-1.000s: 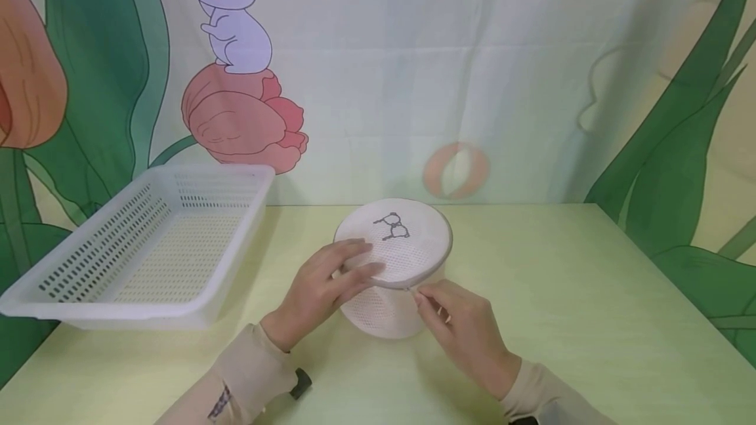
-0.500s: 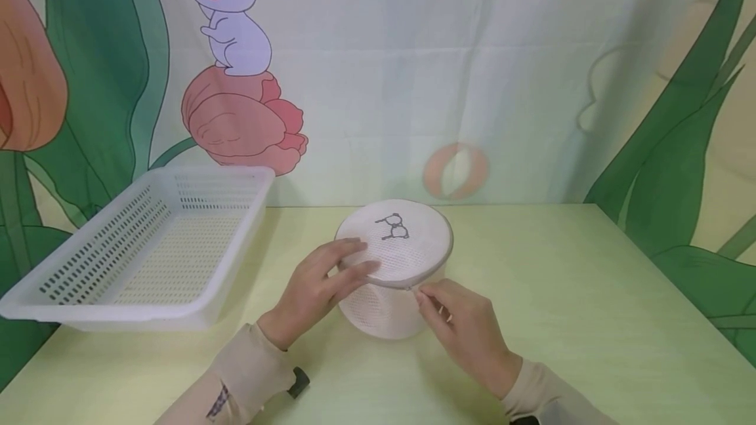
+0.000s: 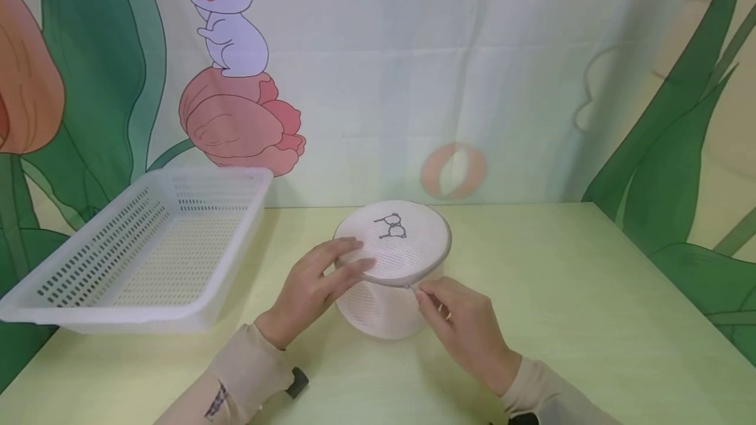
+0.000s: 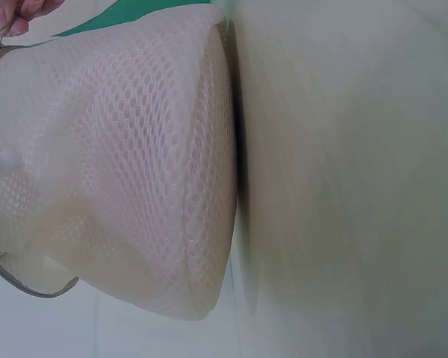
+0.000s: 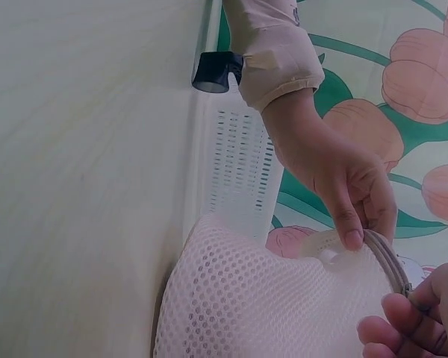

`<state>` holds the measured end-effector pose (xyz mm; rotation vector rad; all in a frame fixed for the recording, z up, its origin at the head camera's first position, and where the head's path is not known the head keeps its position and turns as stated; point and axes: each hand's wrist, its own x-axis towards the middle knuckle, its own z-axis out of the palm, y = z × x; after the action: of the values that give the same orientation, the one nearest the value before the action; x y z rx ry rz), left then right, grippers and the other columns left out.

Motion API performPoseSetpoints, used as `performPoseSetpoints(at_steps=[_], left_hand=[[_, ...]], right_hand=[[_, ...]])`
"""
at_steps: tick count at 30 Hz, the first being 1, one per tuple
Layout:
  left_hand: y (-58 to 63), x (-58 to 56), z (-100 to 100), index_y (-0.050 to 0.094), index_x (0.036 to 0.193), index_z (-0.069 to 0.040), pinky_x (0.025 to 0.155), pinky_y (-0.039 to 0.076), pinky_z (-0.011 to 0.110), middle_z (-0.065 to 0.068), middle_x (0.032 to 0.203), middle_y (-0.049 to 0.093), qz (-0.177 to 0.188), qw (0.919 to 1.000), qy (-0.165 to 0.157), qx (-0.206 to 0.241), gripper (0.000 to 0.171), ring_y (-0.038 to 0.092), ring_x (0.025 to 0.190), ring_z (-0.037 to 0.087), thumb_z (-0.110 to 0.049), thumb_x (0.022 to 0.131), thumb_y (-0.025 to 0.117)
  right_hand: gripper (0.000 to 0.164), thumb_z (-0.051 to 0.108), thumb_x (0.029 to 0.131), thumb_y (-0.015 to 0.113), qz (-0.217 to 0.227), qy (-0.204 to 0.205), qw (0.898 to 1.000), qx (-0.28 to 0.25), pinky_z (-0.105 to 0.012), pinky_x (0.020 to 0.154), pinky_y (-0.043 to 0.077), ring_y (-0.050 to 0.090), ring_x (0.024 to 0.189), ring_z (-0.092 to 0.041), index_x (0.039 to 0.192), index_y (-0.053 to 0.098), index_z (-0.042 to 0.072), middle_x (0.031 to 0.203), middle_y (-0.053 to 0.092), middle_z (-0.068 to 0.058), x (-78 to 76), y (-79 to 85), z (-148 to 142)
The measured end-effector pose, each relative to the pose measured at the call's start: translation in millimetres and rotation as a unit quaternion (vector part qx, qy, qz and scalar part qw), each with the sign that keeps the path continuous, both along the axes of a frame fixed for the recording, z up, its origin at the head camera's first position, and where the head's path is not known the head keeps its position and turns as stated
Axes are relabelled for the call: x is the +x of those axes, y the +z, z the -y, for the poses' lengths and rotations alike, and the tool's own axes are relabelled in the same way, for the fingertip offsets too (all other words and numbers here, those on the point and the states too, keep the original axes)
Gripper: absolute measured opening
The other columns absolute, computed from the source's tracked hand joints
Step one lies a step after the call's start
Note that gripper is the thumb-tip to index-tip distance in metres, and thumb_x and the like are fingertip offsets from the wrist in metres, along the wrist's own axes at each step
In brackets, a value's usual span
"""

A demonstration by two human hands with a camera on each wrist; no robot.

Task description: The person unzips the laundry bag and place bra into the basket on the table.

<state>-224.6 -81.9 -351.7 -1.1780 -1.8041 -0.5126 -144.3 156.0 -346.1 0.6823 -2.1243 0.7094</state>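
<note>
A white mesh laundry bag [image 3: 384, 313], round with a grey zipper [image 5: 388, 262] along its top rim, stands upright on the table. Black line drawings mark its flat top [image 3: 407, 251]. From the left, my left hand [image 3: 313, 287] grips the rim, two fingers over the top and the thumb on the side in the right wrist view. At the front of the rim, my right hand [image 3: 463, 317] pinches the small zipper pull between thumb and forefinger. The left wrist view shows the bag's mesh side [image 4: 149, 156] and base, with the right fingertips [image 4: 15, 26] in the corner.
A white perforated plastic basket [image 3: 201, 310] sits on the table to the left. Behind the table [image 3: 561, 307] hangs a cloth backdrop [image 3: 366, 84] printed with tulips and a rabbit.
My left fingertips have shifted slightly left on the bag's top. My right hand keeps its pinch at the same spot, and the bag has barely moved.
</note>
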Motion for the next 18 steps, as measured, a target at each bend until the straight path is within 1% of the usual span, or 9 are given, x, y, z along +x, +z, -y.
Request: performPoseSetpoints(at_steps=[6,12,18], left_hand=[[0.1,-1.9,1.8,0.068,0.112,-0.019,0.094,0.053,0.035,0.012,0.116,0.066,-0.002,1.0,0.004,0.002,0.027,0.063,0.11,0.025,-0.033,0.1,0.047],[-1.3,-4.2,4.7,0.068,0.113,-0.02,0.094,0.053,0.035,0.012,0.116,0.065,0.005,0.9999,0.009,0.009,0.027,0.063,0.109,0.025,-0.032,0.1,0.048],[-2.9,-7.4,7.7,0.069,0.11,-0.019,0.092,0.054,0.034,0.012,0.113,0.065,0.002,0.9997,0.011,0.022,0.025,0.063,0.107,0.025,-0.031,0.099,0.049]], right_hand=[[0.009,0.001,0.081,0.067,-0.001,0.001,1.0,-0.002,-0.008,0.052,0.045,0.056,0.062,0.0,0.082,0.067,0.01,0.07,0.063,0.005,-0.8,-0.1,-0.8],[0.008,0.001,0.08,0.068,-0.001,-0.007,1.0,0.001,-0.006,0.054,0.044,0.056,0.062,0.0,0.082,0.067,0.01,0.07,0.062,0.005,-0.8,0.5,-1.5],[0.009,0.001,0.08,0.068,0.0,-0.009,1.0,0.0,-0.006,0.054,0.044,0.056,0.062,0.0,0.083,0.067,0.009,0.07,0.063,0.005,-1.2,1.1,-2.1]])
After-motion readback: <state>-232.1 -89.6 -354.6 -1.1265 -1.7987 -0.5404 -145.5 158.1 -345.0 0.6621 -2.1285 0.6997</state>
